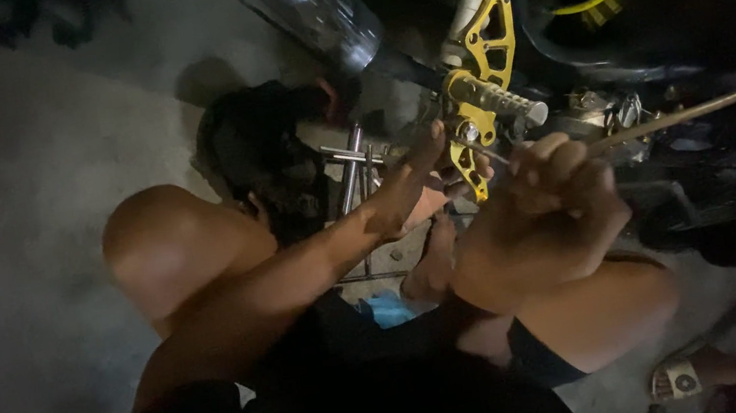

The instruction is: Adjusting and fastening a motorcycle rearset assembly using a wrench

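My left hand pinches the yellow footpeg bracket low, steadying it; beside the bracket, my right hand fists the hose taut.

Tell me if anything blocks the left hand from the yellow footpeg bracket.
Nothing visible does. The left hand already reaches the lower end of the yellow footpeg bracket, its fingers beside the bolt there. The right hand grips a hose off to the side.

Our right hand hides whatever it grips, and our left hand lies half in shadow. The hose and exhaust pipe run past the frame's edges.
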